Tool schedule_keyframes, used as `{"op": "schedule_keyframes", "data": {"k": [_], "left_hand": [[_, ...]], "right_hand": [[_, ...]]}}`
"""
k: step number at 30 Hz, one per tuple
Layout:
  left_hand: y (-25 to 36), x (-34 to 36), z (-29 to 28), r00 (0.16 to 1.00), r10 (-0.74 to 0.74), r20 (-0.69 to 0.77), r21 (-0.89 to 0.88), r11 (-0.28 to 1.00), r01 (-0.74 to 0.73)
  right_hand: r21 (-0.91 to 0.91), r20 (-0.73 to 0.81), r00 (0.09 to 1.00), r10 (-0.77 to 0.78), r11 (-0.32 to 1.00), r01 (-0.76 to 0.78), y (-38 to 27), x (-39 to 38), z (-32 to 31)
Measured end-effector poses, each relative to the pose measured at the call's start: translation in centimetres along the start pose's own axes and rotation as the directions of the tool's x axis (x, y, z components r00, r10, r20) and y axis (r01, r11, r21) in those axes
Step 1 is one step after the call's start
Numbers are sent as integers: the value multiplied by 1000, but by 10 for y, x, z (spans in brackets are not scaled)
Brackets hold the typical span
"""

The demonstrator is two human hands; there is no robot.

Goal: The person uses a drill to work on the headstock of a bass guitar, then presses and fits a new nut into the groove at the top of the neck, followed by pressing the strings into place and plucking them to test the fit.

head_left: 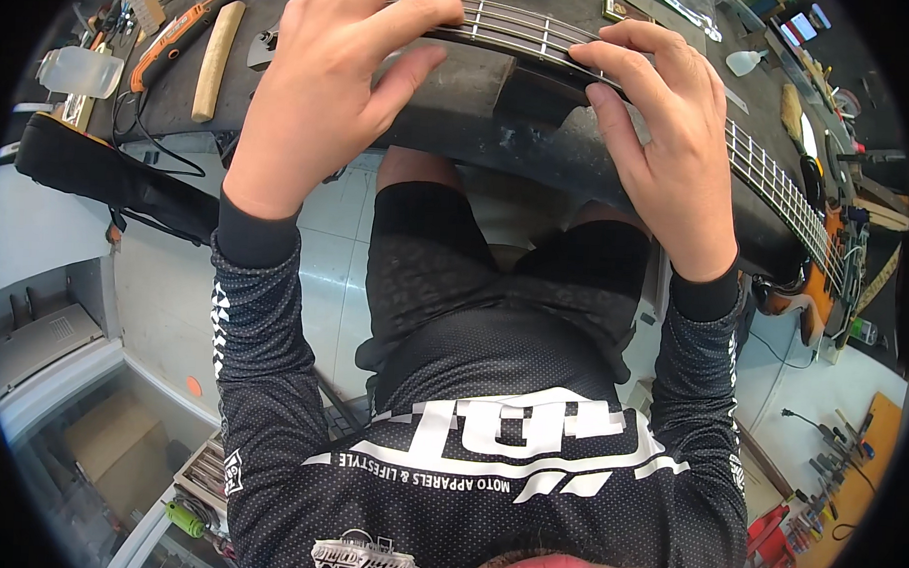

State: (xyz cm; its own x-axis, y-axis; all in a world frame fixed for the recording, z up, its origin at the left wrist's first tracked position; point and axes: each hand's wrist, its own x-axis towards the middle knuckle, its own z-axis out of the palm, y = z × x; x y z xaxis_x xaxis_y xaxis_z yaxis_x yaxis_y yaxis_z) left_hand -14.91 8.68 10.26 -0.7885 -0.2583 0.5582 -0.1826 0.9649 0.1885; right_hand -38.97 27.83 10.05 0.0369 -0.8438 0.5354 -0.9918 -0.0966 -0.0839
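A stringed electric guitar, by its look a bass, lies across the dark workbench in front of me. Its fretted neck point(528, 31) passes under both hands, and its sunburst body point(814, 297) is at the far right. My left hand point(331, 89) is over the left end of the neck, index fingertip at the strings and thumb held apart; its other fingers run out of the picture. Further right, my right hand point(670, 121) has its fingers spread, with fingertips on the strings and the thumb at the neck's near edge. I see nothing else in either hand.
On the bench at left are a wooden stick point(219, 60), an orange-and-black corded tool point(178, 36) and a translucent bottle point(81, 72). A small squeeze bottle point(745, 62) and a knife-like blade point(808, 136) lie beyond the neck. A black padded bag point(108, 177) hangs along the left edge.
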Motion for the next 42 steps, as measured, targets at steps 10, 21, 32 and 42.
{"op": "schedule_keyframes", "data": {"k": [10, 21, 32, 42], "left_hand": [[8, -12, 5, 965, -90, -245, -158, 986, 52], [9, -25, 0, 994, 22, -109, 178, 984, -2], [7, -108, 28, 741, -571, -354, -140, 816, 561], [8, -85, 8, 884, -353, -308, 391, 800, 456]], "right_hand": [[-73, 0, 1000, -6, 997, 6, -13, -9, -7], [-54, -52, 998, 25, 998, -28, -22, -13, -3], [316, 84, 984, 158, 932, -176, -31, -60, 22], [336, 0, 972, 234, 916, -220, -17, -79, 55]]}}
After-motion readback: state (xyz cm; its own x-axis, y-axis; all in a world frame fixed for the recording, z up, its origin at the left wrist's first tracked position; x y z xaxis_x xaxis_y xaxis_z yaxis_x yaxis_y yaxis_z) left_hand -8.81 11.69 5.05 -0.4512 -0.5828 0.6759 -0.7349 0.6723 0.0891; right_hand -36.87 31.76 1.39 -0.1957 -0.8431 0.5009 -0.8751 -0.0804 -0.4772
